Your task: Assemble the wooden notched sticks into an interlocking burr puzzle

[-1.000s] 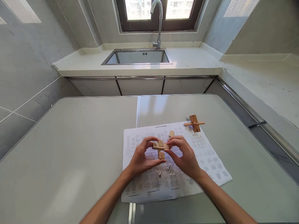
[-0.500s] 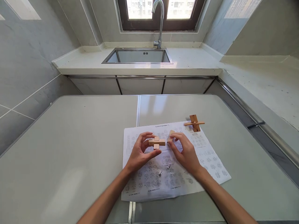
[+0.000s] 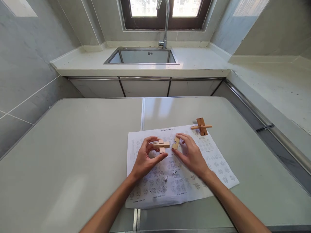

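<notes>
My left hand (image 3: pixel 145 159) pinches a small cross of two light wooden puzzle pieces (image 3: pixel 161 145) just above a printed instruction sheet (image 3: pixel 179 176). My right hand (image 3: pixel 191 155) rests on the sheet beside it, fingers closing on a single notched wooden piece (image 3: pixel 176 142) that lies on the paper. A darker assembled wooden cross puzzle (image 3: pixel 201 126) stands at the sheet's far right corner, apart from both hands.
The sheet lies on a pale grey table (image 3: pixel 73 155) with a seam down its middle. Beyond the table runs a white counter (image 3: pixel 199 63) with a steel sink (image 3: pixel 143 57) and a tap (image 3: pixel 164 22) under a window. The counter continues along the right wall.
My hands have parted and moved lower and farther away. The left keeps the two-piece cross; the right has left it and gone to the single piece on the sheet.
</notes>
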A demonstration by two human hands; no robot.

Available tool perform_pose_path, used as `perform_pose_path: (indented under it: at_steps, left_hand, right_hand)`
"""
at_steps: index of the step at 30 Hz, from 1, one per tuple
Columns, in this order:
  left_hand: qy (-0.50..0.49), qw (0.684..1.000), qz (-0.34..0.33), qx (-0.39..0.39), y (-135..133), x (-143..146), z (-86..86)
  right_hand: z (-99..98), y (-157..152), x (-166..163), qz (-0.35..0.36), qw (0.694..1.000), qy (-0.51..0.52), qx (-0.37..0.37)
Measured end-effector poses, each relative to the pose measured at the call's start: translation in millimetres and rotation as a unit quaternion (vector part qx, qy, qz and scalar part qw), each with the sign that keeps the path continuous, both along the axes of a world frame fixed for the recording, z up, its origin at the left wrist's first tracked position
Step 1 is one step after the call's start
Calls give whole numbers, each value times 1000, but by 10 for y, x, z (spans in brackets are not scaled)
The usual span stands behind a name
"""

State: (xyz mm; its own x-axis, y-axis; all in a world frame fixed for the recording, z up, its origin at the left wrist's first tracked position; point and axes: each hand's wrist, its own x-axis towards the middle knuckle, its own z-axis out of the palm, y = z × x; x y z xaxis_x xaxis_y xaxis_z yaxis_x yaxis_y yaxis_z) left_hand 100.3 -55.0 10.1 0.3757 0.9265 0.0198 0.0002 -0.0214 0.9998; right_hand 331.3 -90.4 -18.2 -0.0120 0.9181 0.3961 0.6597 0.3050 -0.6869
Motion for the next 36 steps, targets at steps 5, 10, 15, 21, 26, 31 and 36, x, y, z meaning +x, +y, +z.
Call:
perform_pose_path:
  at_steps: [5,10,15,21,26,31,36]
  left_hand:
    - [-2,1000,13,6,4,12,10]
    - [-12,1000,19,-1,-11,24,14]
    - [-19,1000,-3,-25,-43,47,-5]
    - [-21,999,-2,-49,-48,56,-16]
    - [-33,997,4,-74,-51,58,-7]
    - [-39,997,5,-59,-64,72,-1]
    - [3,1000,7,-3,-82,94,23]
  right_hand:
    - [118,-32,-74,37,996,56,67]
    - [135,-86,-160,87,986,36,136]
    - [112,-101,-186,108,982,1,157]
    - [115,-101,-205,112,979,-17,169]
    - [112,-115,-225,107,981,-16,162]
    - [87,-115,-237,97,983,-3,155]
    - [76,-131,-262,89,982,-21,166]
